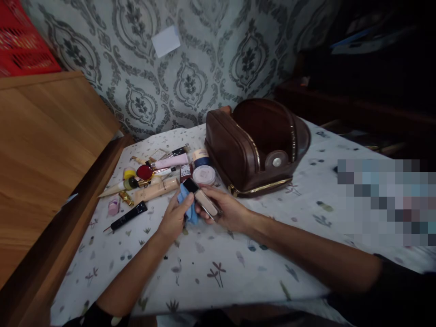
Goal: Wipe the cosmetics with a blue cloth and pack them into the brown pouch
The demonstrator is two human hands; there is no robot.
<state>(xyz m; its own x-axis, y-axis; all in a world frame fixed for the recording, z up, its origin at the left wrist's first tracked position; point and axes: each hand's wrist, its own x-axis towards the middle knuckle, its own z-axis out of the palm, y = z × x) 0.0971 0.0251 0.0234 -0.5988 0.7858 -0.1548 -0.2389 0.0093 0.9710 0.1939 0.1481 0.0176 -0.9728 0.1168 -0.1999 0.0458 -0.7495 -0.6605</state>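
My right hand (229, 210) is closed around a beige foundation bottle with a black cap (203, 200), held level above the bed. My left hand (175, 216) pinches a small blue cloth (186, 202) against the bottle's capped end. Just beyond both hands lies a heap of cosmetics: a long beige tube (156, 190), a round powder jar (203, 175), a pink tube (171, 161) and a black tube (129, 216). An open brown leather pouch (254, 145) with a gold zip stands behind the right hand.
A white sheet with small floral prints (218, 268) covers the surface. A wooden board and bed frame (47, 150) run along the left. Patterned wallpaper lies behind, a red crate (20, 41) sits top left, and dark furniture fills the top right.
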